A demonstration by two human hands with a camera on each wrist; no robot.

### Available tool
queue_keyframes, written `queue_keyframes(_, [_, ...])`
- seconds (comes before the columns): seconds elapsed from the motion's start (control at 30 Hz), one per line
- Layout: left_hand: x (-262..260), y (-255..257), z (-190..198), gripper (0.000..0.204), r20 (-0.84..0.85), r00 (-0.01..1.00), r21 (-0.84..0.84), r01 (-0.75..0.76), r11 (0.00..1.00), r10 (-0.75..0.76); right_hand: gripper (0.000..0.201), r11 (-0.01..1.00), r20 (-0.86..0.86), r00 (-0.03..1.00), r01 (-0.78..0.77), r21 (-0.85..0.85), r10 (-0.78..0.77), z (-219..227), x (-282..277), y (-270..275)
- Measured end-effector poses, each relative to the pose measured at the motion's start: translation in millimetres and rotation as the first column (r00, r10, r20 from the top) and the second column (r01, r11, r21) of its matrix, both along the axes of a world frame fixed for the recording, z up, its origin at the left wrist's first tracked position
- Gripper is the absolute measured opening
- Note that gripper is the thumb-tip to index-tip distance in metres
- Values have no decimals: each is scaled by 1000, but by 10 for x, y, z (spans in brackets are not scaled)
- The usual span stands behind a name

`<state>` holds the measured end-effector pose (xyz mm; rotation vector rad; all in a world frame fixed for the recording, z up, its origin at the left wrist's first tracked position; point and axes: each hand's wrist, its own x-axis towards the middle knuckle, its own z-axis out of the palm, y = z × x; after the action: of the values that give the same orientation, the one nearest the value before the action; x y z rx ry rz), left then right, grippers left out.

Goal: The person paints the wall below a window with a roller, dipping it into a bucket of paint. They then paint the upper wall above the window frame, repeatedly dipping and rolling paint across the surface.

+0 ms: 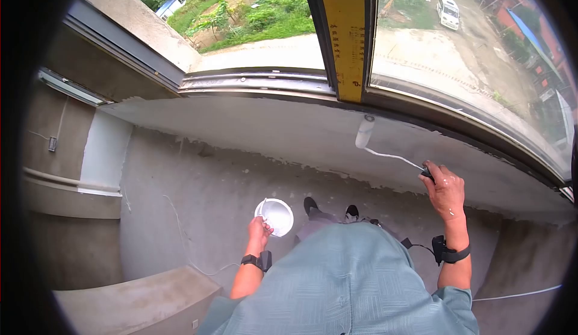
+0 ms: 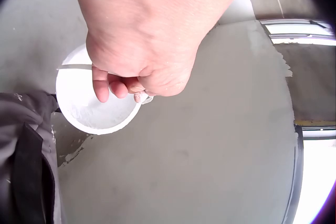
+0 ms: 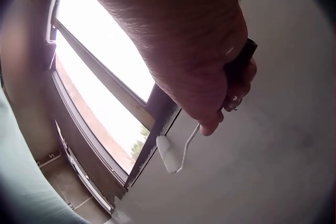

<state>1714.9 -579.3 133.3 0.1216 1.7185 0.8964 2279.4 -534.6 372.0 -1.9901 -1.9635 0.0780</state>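
Note:
My right hand (image 1: 447, 191) grips the dark handle (image 3: 241, 60) of a small paint roller. Its white sleeve (image 1: 363, 132) lies against the whitened wall strip just under the window frame, and the bent wire runs back to my fingers. In the right wrist view the roller (image 3: 168, 154) sits close along the frame's edge. Low on the other side, my left hand (image 1: 259, 231) holds a white bucket (image 1: 285, 229) by its handle, with white paint inside. The left wrist view shows my left hand (image 2: 144, 40) over the bucket's rim (image 2: 100, 131), fingers curled at the handle.
Above the wall runs the window sill track (image 1: 259, 83), with a yellow-taped post (image 1: 349, 40) between open and glazed parts. A ledge (image 1: 138, 299) juts out at the lower left. My shoes (image 1: 351, 212) stand near the wall, and a thin cord (image 1: 205, 271) trails nearby.

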Motion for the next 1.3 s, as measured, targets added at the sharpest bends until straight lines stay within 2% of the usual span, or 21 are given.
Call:
queue_keyframes(0.1, [32, 40, -8, 7, 0, 1000, -5, 15, 1000, -15, 32, 999, 67, 997, 39, -9, -38, 74, 254, -206])
queue_keyframes(0.2, [-1, 60, -46, 11, 7, 1000, -12, 28, 1000, -28, 33, 996, 62, 995, 76, -41, -74, 113, 446, -363])
queue_keyframes(0.37, [-77, 76, -79, 14, 10, 1000, -14, 9, 1000, -9, 32, 996, 39, 996, 79, -42, -77, 118, 360, -352])
queue_keyframes(0.77, [-571, -28, -92, 14, 20, 994, 0, -106, 994, 106, 30, 997, 31, 997, -68, -34, 69, 23, -734, 520])
queue_keyframes(1.1, [-1003, -219, -314, 14, 34, 975, -22, -220, 975, 221, 33, 979, 69, 979, -188, -73, 193, -65, -1770, 1258])
queue_keyframes(1.2, [-1100, -306, -376, 14, 34, 968, -12, -247, 969, 248, 32, 970, 29, 975, -217, -110, 221, -87, -2138, 1467])
queue_keyframes(1.3, [-1187, -378, -406, 15, 30, 961, -1, -277, 961, 277, 32, 967, 52, 966, -251, -45, 253, -138, -2530, 1668])
